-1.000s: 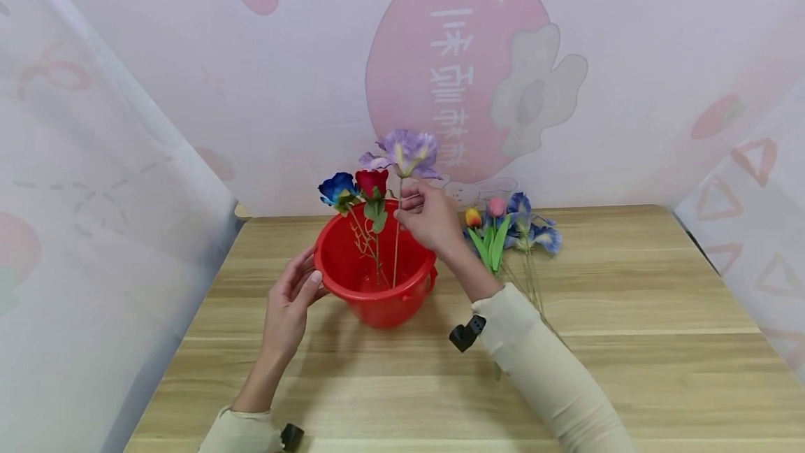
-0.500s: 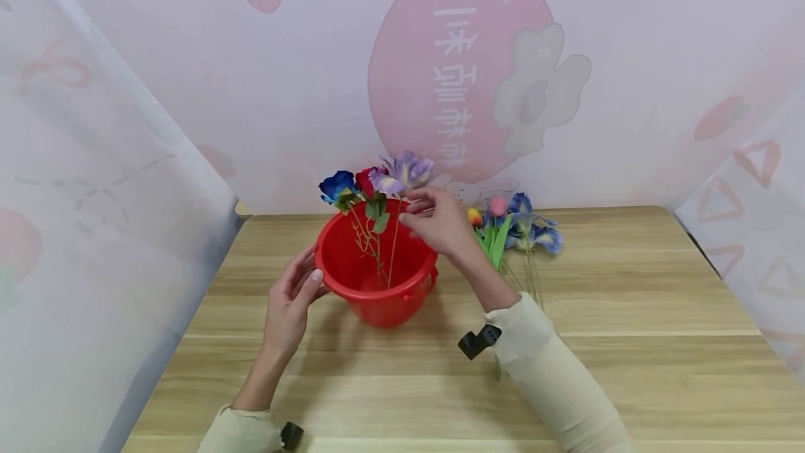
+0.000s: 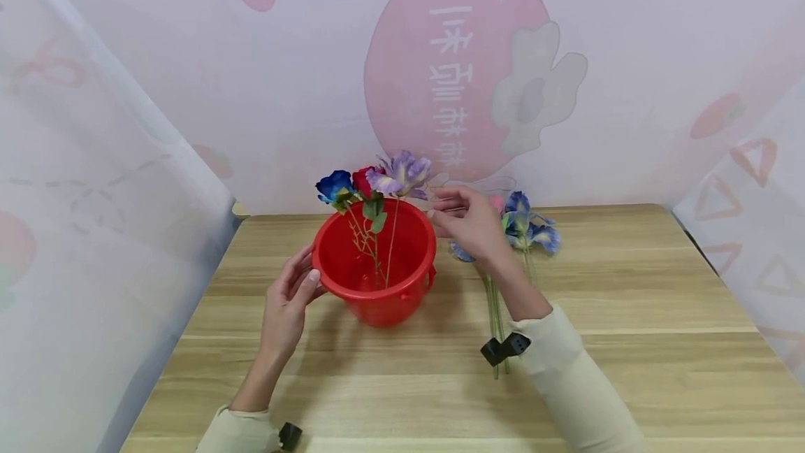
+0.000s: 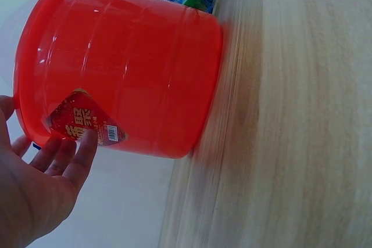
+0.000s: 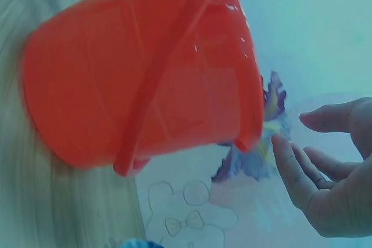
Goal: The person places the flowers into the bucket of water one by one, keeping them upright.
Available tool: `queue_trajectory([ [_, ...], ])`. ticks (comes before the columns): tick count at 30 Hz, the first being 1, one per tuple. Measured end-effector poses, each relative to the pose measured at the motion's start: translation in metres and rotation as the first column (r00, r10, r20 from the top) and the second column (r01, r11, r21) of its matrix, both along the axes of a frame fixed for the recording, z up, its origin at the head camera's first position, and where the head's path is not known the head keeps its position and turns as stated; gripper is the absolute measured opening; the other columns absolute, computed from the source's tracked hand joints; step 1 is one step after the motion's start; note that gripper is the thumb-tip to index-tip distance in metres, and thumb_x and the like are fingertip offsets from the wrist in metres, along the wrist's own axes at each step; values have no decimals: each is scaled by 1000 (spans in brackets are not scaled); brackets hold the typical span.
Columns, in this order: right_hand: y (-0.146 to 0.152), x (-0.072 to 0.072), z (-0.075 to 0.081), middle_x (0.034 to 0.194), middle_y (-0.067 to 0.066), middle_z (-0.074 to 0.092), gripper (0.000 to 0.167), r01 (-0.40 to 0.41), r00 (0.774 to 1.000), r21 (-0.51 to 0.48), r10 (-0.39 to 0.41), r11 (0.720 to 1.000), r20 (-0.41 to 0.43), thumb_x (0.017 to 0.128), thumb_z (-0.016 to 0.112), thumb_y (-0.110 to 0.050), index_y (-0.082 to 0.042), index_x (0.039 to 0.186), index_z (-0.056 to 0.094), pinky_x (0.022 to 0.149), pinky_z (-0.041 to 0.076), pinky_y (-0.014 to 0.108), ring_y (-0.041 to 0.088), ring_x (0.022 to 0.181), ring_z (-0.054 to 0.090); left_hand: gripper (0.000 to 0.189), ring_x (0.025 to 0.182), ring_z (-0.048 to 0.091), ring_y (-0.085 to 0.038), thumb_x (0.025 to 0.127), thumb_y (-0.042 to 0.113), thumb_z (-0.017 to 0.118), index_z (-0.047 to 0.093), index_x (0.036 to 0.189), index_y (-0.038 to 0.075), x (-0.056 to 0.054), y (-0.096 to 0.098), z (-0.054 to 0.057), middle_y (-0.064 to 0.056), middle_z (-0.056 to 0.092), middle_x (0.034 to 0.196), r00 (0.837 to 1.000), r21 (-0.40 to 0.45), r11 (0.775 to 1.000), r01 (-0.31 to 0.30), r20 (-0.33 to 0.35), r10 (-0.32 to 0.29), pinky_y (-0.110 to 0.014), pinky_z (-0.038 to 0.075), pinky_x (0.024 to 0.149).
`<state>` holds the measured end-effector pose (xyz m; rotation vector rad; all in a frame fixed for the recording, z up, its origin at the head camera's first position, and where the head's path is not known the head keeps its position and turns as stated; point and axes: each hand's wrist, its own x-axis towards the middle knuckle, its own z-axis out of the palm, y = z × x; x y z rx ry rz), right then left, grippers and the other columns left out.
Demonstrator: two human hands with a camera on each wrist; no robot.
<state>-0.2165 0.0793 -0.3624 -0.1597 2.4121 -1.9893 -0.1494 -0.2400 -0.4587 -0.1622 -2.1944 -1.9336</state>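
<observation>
A red plastic bucket [image 3: 385, 310] stands on the table, its rim held at the left by my left hand [image 3: 284, 313], thumb on the rim and fingers along the outside wall. In the left wrist view those fingers lie near a diamond-shaped label [image 4: 87, 119]. Inside the bucket stand an artificial blue rose [image 3: 335, 184], a red rose [image 3: 363, 180] partly hidden, and a purple iris [image 3: 402, 173] leaning at the back. My right hand [image 3: 470, 224] hovers just right of the rim, fingers apart and holding nothing; the right wrist view shows a gap between its thumb and fingers.
Right of the bucket, blue artificial flowers [image 3: 542, 235] and a pink tulip [image 3: 497, 202] lie on the wooden table [image 3: 635, 285], partly behind my right hand and forearm. A printed cloth backdrop [image 3: 302, 89] rises behind the table.
The purple iris has dropped lower and leaned left into the bucket. My right hand has let go of its stem and moved right. The left hand stays on the rim.
</observation>
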Motion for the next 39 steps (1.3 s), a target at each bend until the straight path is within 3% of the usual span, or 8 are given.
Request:
queue_trajectory([
  [4,13,3,0,130,22,71,42,13,1000,-21,-13,1000,9,99,75,-10,-1,139,65,78,69,33,38,115,74,50,128,70,-11,112,21,58,50,161,17,0,0,0,-17,57,159,1000,1,1000,-2,2,2,-22,63,93],
  [12,48,8,-8,128,22,69,42,51,999,-42,-50,998,21,100,73,-8,2,140,63,81,68,30,15,101,74,50,127,70,-10,112,20,58,49,161,16,-1,1,0,-18,56,159,1000,6,1000,5,-3,-5,-22,63,93],
  [19,86,19,-22,119,7,66,46,105,994,-60,-103,993,41,102,72,-11,5,143,59,87,67,29,5,99,72,51,127,70,-8,112,22,58,49,162,17,-2,2,0,-17,56,159,1000,-1,1000,-1,3,1,-22,63,93],
  [32,127,26,-50,120,6,64,52,145,987,-65,-140,987,75,104,68,-11,10,149,52,89,66,26,0,95,72,50,125,71,-7,112,21,58,50,161,17,3,1,0,-19,56,158,1000,3,1000,-8,1,8,-22,63,93],
  [39,145,19,-64,105,-7,69,51,200,975,-44,-194,979,105,104,68,-10,12,147,52,87,66,25,0,89,73,50,126,71,-8,112,21,58,49,161,17,1,1,1,-18,57,158,1000,3,1000,-1,-2,1,-22,63,93],
])
